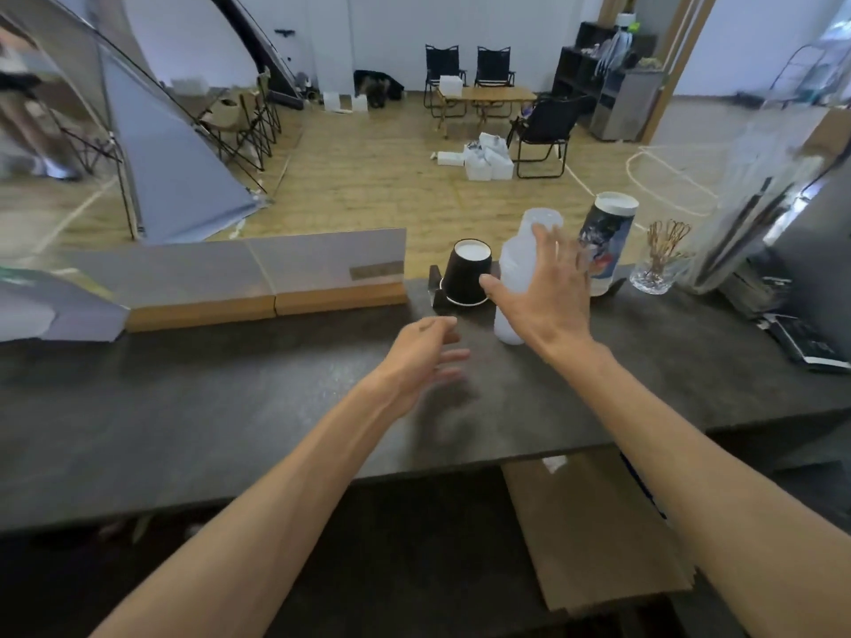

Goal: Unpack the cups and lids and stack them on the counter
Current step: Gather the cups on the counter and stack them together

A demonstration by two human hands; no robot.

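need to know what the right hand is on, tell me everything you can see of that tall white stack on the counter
The white stack looks like translucent, frosted plastic pieces nested into a tall column, possibly cups or lids; blur hides the details. It stands on the dark counter, leaning slightly, with its top rounded. The right hand covers its right side with fingers spread, seemingly touching it rather than clamped. An upside-down black cup stands just to its left, and a printed cylinder to its right.

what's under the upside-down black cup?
The black cup stands rim-down on a dark stand at the back of the counter. Anything inside the cup is hidden by its wall.
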